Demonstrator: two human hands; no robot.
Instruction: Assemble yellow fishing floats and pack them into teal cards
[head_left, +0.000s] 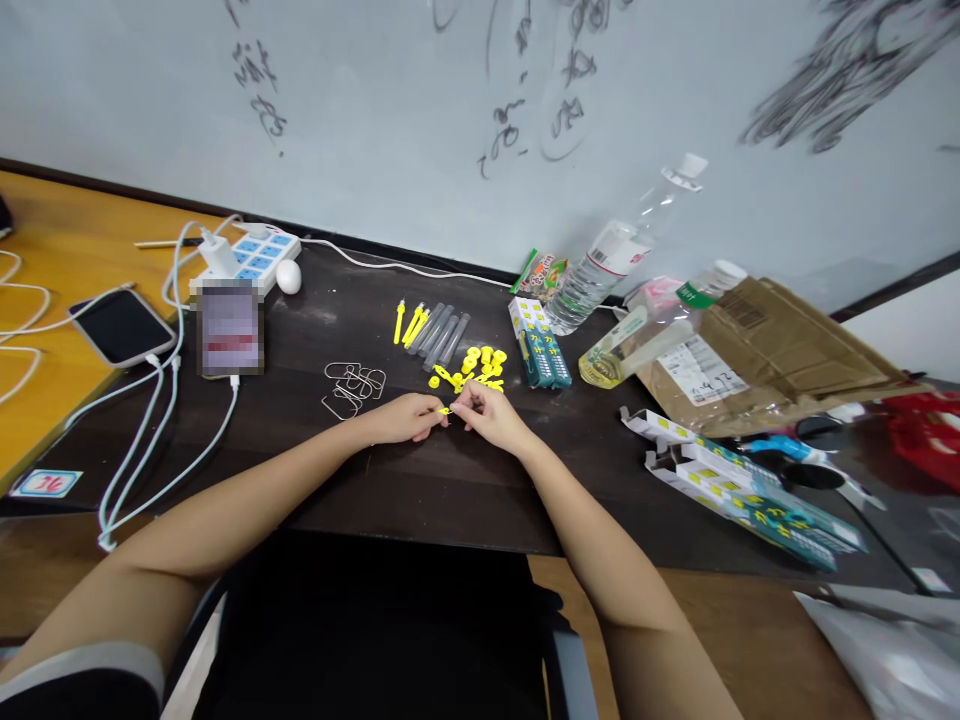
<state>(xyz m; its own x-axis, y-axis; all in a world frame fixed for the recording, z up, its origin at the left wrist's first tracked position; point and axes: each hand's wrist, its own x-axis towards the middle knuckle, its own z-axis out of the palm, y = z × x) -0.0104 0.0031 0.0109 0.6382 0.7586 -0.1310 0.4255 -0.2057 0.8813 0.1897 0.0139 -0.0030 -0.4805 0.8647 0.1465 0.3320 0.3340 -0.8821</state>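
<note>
My left hand and my right hand meet over the dark table, fingers pinched on a small yellow piece between them. Just behind my right hand lies a loose pile of yellow caps and small parts. Clear grey tubes lie side by side beyond the hands, with yellow sticks to their left. Bent metal wire hooks rest on the table to the left of my left hand.
Two upright-printed green boxes, a water bottle and a second bottle stand right. Farther right are cardboard, opened boxes and scissors. Left: phones, cables and a power strip.
</note>
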